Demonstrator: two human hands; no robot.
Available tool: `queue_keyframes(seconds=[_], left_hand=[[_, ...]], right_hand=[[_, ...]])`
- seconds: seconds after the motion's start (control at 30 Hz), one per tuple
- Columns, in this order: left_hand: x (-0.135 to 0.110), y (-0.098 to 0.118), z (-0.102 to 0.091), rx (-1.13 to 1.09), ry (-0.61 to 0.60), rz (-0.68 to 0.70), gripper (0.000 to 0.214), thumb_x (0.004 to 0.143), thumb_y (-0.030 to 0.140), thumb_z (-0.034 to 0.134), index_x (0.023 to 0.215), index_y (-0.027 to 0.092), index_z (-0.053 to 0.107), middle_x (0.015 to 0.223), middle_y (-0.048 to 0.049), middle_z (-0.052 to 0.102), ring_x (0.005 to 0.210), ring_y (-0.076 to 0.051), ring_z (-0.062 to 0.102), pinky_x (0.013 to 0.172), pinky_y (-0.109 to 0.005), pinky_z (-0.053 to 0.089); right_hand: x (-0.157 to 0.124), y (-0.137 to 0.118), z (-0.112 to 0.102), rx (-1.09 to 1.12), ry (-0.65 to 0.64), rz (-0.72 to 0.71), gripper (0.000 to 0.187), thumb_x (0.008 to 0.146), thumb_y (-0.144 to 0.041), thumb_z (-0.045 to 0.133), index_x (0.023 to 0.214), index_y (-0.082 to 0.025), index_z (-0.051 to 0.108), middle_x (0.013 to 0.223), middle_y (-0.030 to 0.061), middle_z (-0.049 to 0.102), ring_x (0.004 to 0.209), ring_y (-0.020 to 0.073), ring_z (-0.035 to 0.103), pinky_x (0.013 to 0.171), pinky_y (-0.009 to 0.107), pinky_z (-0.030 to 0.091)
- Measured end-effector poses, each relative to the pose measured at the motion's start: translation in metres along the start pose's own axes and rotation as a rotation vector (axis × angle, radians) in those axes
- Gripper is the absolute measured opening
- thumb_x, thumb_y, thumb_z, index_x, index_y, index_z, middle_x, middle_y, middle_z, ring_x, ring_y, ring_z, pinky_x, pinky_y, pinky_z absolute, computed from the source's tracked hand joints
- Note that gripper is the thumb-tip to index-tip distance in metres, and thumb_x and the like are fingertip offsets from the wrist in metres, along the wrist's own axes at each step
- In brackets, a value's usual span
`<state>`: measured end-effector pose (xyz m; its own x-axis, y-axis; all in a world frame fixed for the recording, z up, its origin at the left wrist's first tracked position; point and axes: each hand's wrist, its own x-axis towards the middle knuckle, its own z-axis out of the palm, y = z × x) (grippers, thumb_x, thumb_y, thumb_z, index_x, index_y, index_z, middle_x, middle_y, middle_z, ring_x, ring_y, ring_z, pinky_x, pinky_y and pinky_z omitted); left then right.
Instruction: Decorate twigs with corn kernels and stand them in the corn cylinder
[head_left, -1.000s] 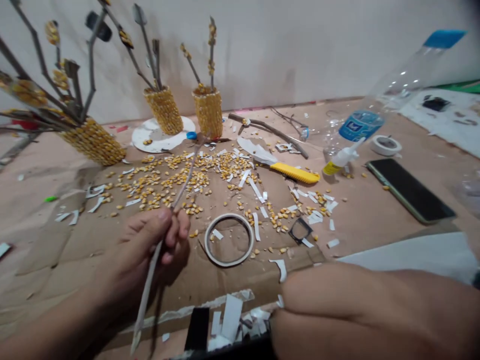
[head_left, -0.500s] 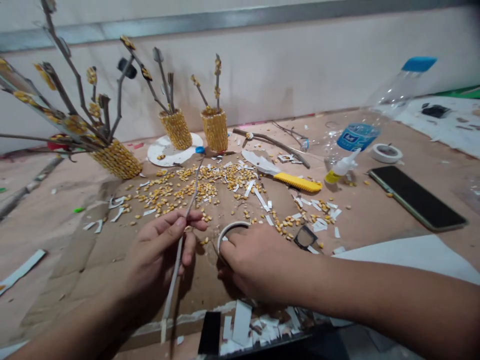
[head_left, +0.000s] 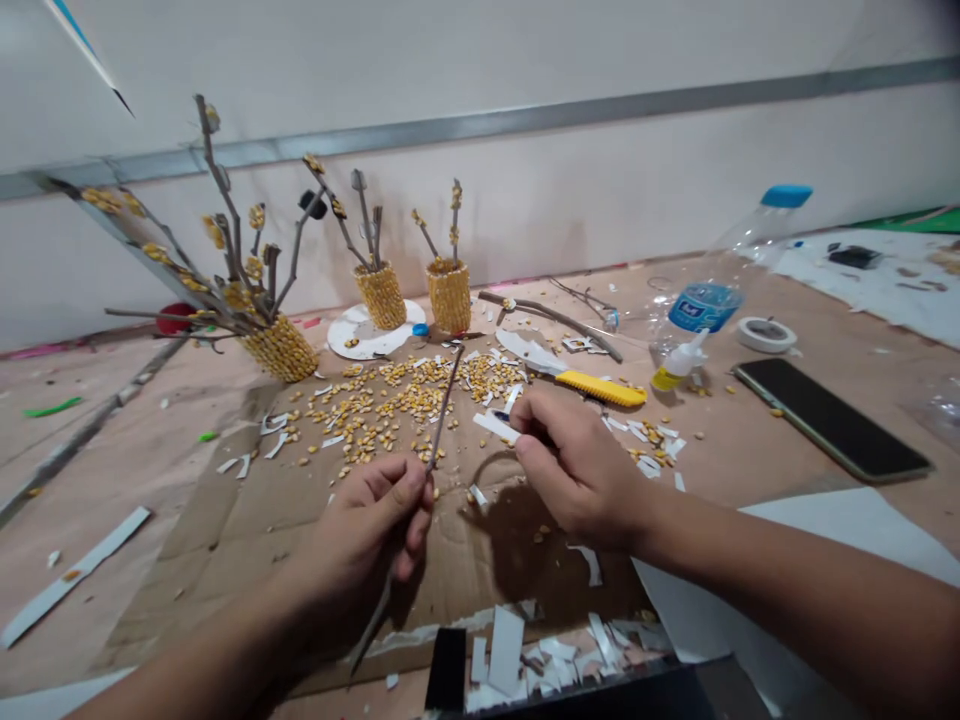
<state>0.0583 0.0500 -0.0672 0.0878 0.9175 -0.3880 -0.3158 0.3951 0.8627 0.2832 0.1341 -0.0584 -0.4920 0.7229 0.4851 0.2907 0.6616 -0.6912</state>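
Observation:
My left hand is closed around a thin twig, whose upper end points up and away from me. To its right, my right hand is raised over the cardboard, thumb and fingers pinched on what looks like a roll of white tape. It shows nearly edge-on, most of it hidden by the fingers, and a ring-like shadow lies below. The twig and the tape are apart. Beneath both hands is a cardboard sheet, with loose corn kernels and paper scraps scattered over it.
Corn-covered pots holding twigs stand at the back left, two smaller ones beside them. A yellow-handled knife, glue bottle, plastic bottle, another tape roll and phone lie rightward. Paper scraps lie in front.
My right hand has lifted the tape roll off the cardboard and turned it edge-on. My left hand, with the twig, has shifted right. The view has tilted up slightly.

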Motion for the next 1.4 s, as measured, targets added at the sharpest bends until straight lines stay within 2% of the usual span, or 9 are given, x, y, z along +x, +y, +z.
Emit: queue_keyframes(seconds=[0.17,0.37,0.47,0.6,0.73,0.87,1.1,1.27,1.4], left_hand=[[-0.002,0.002,0.001,0.052,-0.081,0.022,0.031,0.092,0.044,0.08,0.104,0.017,0.071,0.054,-0.0024,0.071,0.043,-0.014,0.06,0.047,-0.022,0.05],[-0.001,-0.004,-0.004,0.062,-0.136,0.056,0.026,0.093,0.041,0.079,0.096,0.015,0.075,0.058,-0.006,0.074,0.062,-0.018,0.072,0.065,-0.026,0.056],[-0.003,-0.005,-0.005,0.12,-0.173,0.039,0.025,0.096,0.041,0.076,0.102,0.017,0.075,0.064,-0.0073,0.078,0.065,-0.018,0.074,0.07,-0.029,0.058],[-0.005,-0.009,-0.007,0.115,-0.226,-0.003,0.03,0.096,0.04,0.077,0.117,0.021,0.071,0.081,-0.0107,0.083,0.06,-0.018,0.074,0.065,-0.031,0.058],[-0.007,-0.012,-0.008,0.097,-0.268,0.005,0.024,0.098,0.038,0.074,0.117,0.023,0.071,0.074,-0.0089,0.081,0.065,-0.019,0.076,0.066,-0.03,0.058],[-0.008,-0.01,-0.006,0.115,-0.239,0.014,0.022,0.098,0.039,0.074,0.112,0.022,0.072,0.07,-0.0084,0.08,0.066,-0.019,0.075,0.069,-0.031,0.059],[-0.012,-0.009,0.001,0.075,-0.19,-0.054,0.028,0.092,0.043,0.08,0.107,0.02,0.072,0.074,-0.0072,0.078,0.064,-0.019,0.072,0.061,-0.03,0.056],[-0.01,-0.01,0.005,0.138,-0.072,-0.011,0.035,0.089,0.051,0.082,0.085,0.016,0.076,0.077,-0.0047,0.069,0.064,-0.014,0.063,0.058,-0.024,0.046],[-0.006,-0.006,0.011,0.227,0.0,0.083,0.033,0.083,0.048,0.088,0.088,0.018,0.076,0.076,-0.0027,0.068,0.067,-0.015,0.06,0.06,-0.025,0.046]], right_hand=[[-0.004,-0.001,0.002,0.123,0.057,0.018,0.013,0.099,-0.028,0.054,0.089,-0.022,0.05,0.069,-0.0047,0.049,0.058,0.0129,0.043,0.055,0.028,0.035],[-0.005,0.008,0.007,0.252,0.041,0.147,0.018,0.104,-0.035,0.055,0.091,-0.022,0.052,0.072,-0.0048,0.048,0.062,0.0136,0.044,0.057,0.03,0.036],[-0.005,0.011,0.012,0.339,0.028,0.218,0.021,0.105,-0.039,0.054,0.092,-0.023,0.05,0.072,-0.0049,0.05,0.062,0.0135,0.047,0.058,0.03,0.038],[-0.006,0.012,0.018,0.518,0.003,0.314,0.025,0.106,-0.045,0.055,0.095,-0.023,0.049,0.073,-0.0036,0.058,0.064,0.0142,0.058,0.061,0.03,0.046],[-0.007,0.009,0.02,0.657,-0.055,0.371,0.025,0.107,-0.047,0.056,0.103,-0.024,0.047,0.068,-0.0048,0.064,0.061,0.014,0.061,0.061,0.03,0.048],[-0.007,0.007,0.019,0.702,-0.073,0.386,0.031,0.103,-0.053,0.061,0.101,-0.023,0.049,0.068,-0.0064,0.06,0.058,0.0122,0.057,0.057,0.027,0.046],[-0.005,0.004,0.017,0.695,-0.018,0.372,0.04,0.104,-0.058,0.057,0.087,-0.023,0.051,0.069,-0.0044,0.06,0.058,0.0115,0.058,0.057,0.027,0.049],[-0.006,0.003,0.019,0.699,-0.086,0.376,0.035,0.103,-0.053,0.061,0.087,-0.023,0.052,0.068,-0.0042,0.061,0.059,0.0122,0.059,0.057,0.027,0.048],[-0.009,0.0,0.023,0.65,-0.122,0.37,0.032,0.103,-0.05,0.061,0.088,-0.022,0.054,0.07,-0.0028,0.061,0.062,0.0136,0.059,0.059,0.029,0.048]])
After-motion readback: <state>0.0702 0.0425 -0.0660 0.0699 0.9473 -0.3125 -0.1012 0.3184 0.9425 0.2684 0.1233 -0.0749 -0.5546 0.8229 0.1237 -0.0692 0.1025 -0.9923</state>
